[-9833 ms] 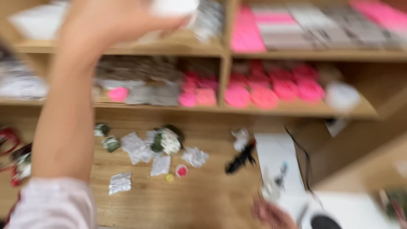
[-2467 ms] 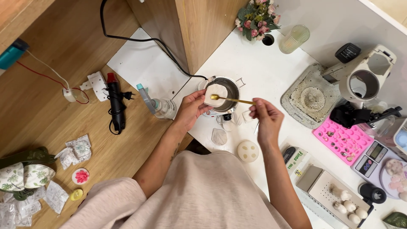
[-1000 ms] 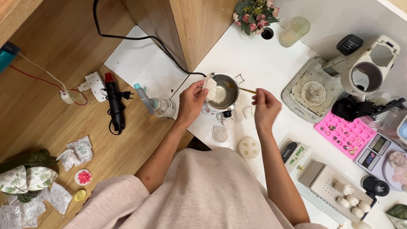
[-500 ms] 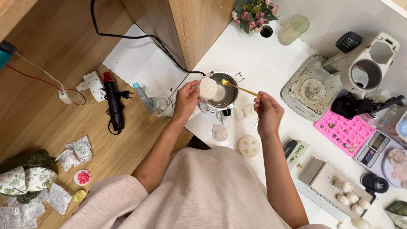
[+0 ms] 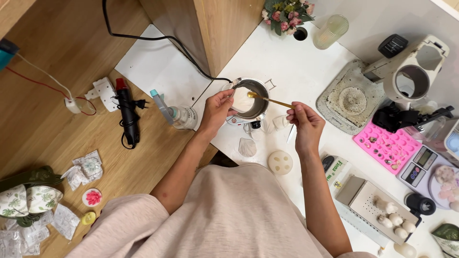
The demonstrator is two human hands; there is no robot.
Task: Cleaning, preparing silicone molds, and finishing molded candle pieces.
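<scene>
Here the left hand (image 5: pixel 217 109) grips the near rim of a small metal pot (image 5: pixel 249 100), fingers curled over its edge, with a pale lump just inside against the pot wall. The right hand (image 5: pixel 306 125) pinches the end of a thin golden spoon (image 5: pixel 270 100) whose bowl dips into the pot. The pot stands on the white bench (image 5: pixel 287 62) close to that bench's left edge, where the surface drops to a lower wooden bench (image 5: pixel 57 129). A black cable (image 5: pixel 158 38) runs down from the upper left to the pot. Just beside the left hand lies a small spray bottle (image 5: pixel 174 113); near the body sit a shell-shaped mould (image 5: pixel 247 147) and a round cream mould (image 5: pixel 279 162). Right of the spoon hand there is open white surface before a round heating plate (image 5: pixel 351 100) and a pink mould tray (image 5: pixel 385 145).
</scene>
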